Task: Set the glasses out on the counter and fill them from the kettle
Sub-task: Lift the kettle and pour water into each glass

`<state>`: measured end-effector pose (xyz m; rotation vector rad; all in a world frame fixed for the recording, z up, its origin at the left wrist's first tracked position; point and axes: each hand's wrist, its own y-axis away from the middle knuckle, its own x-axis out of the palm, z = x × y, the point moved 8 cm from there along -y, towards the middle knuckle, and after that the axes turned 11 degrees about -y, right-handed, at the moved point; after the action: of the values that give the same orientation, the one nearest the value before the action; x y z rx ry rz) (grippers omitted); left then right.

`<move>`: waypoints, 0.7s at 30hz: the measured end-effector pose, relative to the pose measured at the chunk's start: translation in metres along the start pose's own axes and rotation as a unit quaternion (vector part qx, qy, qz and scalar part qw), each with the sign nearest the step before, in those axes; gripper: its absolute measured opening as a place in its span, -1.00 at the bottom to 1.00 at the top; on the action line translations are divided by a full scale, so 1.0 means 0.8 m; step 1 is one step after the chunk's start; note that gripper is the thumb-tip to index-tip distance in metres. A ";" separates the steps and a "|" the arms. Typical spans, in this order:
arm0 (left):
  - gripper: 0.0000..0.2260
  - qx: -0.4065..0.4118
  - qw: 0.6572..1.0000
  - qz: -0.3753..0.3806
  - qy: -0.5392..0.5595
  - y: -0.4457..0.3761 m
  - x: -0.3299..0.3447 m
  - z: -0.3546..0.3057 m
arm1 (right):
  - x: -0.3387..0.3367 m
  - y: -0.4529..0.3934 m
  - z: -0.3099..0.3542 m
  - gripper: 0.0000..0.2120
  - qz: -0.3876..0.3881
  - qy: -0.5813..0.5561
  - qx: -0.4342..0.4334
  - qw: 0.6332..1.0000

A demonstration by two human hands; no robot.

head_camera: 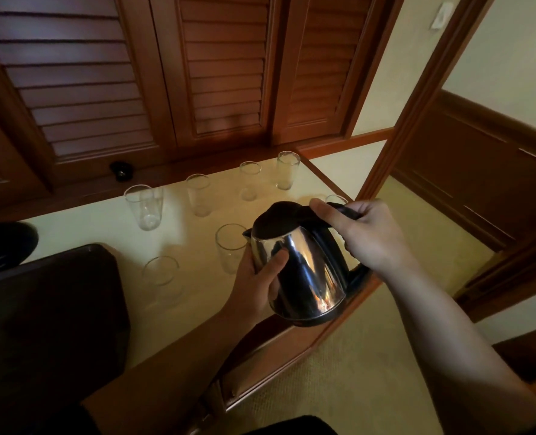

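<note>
A shiny steel kettle (304,268) with a black lid and handle is held above the counter's front right corner, tilted left. My right hand (367,237) grips its black handle. My left hand (260,281) is pressed against the kettle's side and base. The spout sits right over the rim of a clear glass (229,246). Several more clear glasses stand upright on the cream counter (87,227): one near the front (161,271), a row at the back (144,205) (199,193) (250,178) (287,169), and one (335,199) mostly hidden behind the kettle.
A dark tray (50,315) lies on the counter at the left, with a black round base (3,246) behind it. Louvred wooden doors (222,73) rise behind the counter. A small black knob (120,171) sits on the back ledge. Carpeted floor (370,356) lies to the right.
</note>
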<state>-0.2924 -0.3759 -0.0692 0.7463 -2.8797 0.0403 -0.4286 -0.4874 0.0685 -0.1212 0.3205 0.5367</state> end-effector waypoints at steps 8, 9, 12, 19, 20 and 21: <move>-0.25 -0.016 0.999 -0.031 0.013 -0.010 -0.003 0.009 | 0.009 -0.019 0.009 -0.44 0.020 0.030 0.007 0.999; -0.28 -0.019 0.999 -0.034 0.006 -0.011 -0.005 0.011 | 0.012 -0.021 0.010 -0.46 0.022 0.035 0.008 0.999; -0.35 -0.018 0.999 -0.033 -0.001 -0.010 -0.005 0.012 | 0.016 -0.024 0.012 -0.45 0.025 0.048 0.005 0.999; -0.28 -0.022 0.999 -0.037 0.009 -0.016 -0.010 0.018 | 0.022 -0.030 0.017 -0.45 0.035 0.062 0.018 0.997; -0.29 -0.021 0.999 -0.035 0.008 -0.017 -0.010 0.018 | 0.022 -0.031 0.017 -0.45 0.037 0.065 0.020 0.997; -0.30 -0.023 0.999 -0.035 0.005 -0.017 -0.010 0.019 | 0.022 -0.032 0.017 -0.45 0.037 0.067 0.022 0.997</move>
<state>-0.2813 -0.3853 -0.0853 0.8341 -2.8330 -0.0295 -0.3977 -0.4981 0.0766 -0.1027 0.4689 0.5961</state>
